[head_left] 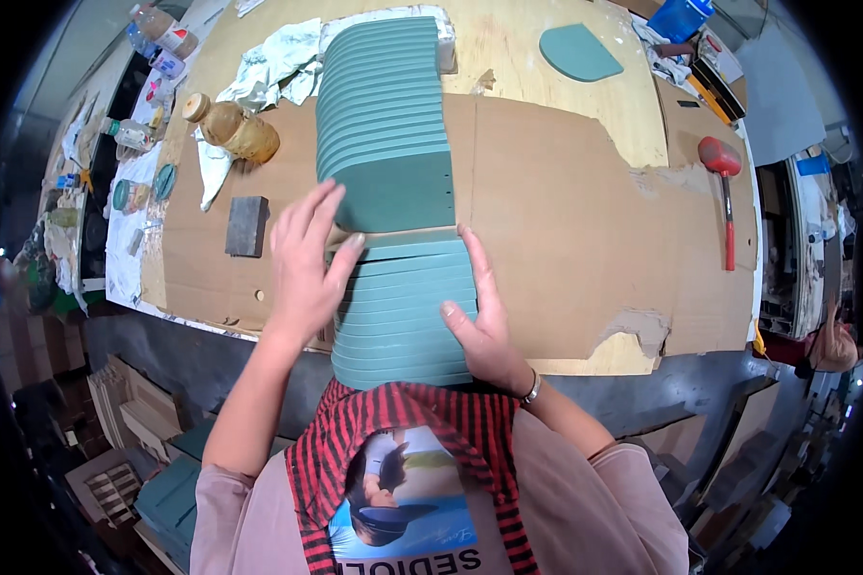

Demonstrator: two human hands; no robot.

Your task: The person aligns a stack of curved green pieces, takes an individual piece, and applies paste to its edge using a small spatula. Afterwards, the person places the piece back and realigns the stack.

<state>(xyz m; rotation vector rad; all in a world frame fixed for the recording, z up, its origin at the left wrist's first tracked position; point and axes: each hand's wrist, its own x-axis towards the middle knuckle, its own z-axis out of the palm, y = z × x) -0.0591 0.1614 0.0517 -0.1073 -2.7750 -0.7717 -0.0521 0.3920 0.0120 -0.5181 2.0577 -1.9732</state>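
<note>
"Green panels were being handled; where were they placed?"

"In two rows, one beyond the other. The near row (403, 326) was set edge-on between the hands, close to the striped cloth (408, 402) at the wearer's front. The far row (379, 105) was ranged beyond it, with one broad face turned to view."

"How were the fingers held?"

"The left hand (307, 249) was spread beside the gap between the rows, its thumb brought to the near row's far left corner; nothing was seen clasped in it. The right hand (484, 331) was laid along the near row's right side, forefinger outstretched, thumb placed over the edges. Its other fingers were hidden, so whether a grip was taken could not be told."

"And what was judged good handling?"

"Even pressure from both sides, it was thought, so that edges were kept flush. A dark slit was seen near the far end of the near row, so care was best given there. Corners were best guided by flat fingers, not pinched, and one side was best braced while the other was adjusted. The red mallet (721, 158) was laid well apart, at the right."
</note>
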